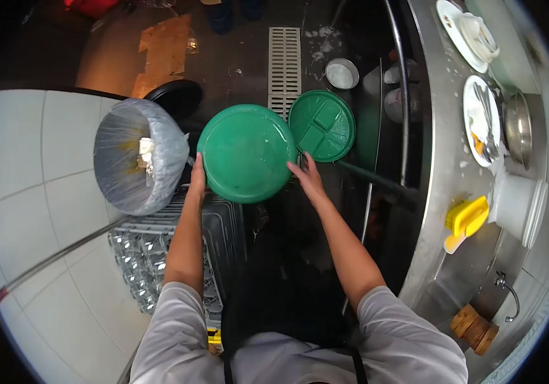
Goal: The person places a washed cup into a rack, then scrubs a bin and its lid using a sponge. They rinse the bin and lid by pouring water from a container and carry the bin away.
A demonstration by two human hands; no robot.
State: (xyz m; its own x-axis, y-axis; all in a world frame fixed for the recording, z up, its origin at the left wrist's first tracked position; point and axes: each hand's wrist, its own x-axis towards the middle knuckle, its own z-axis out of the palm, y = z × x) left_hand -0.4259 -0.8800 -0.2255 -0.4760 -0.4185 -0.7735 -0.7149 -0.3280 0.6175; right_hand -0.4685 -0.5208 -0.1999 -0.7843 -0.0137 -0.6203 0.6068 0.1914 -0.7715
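Both my hands hold a round green lid or container (247,153) in front of me, its smooth face toward the camera. My left hand (197,176) grips its left edge, fingers mostly hidden behind it. On the right edge, my right hand (307,176) is closed around the rim. Just beyond it to the right is a second green round piece (322,126) with raised sections; whether the two touch, I cannot tell. A bin lined with a clear bag (140,157), with some waste inside, stands left of my left hand.
A rack of glasses (143,269) sits at lower left. Along the right runs a steel counter (437,147) with plates (481,121), a yellow brush (468,216), a white tub (514,208) and a tap (510,297). A metal bowl (341,74) and a drain grate (284,61) lie ahead.
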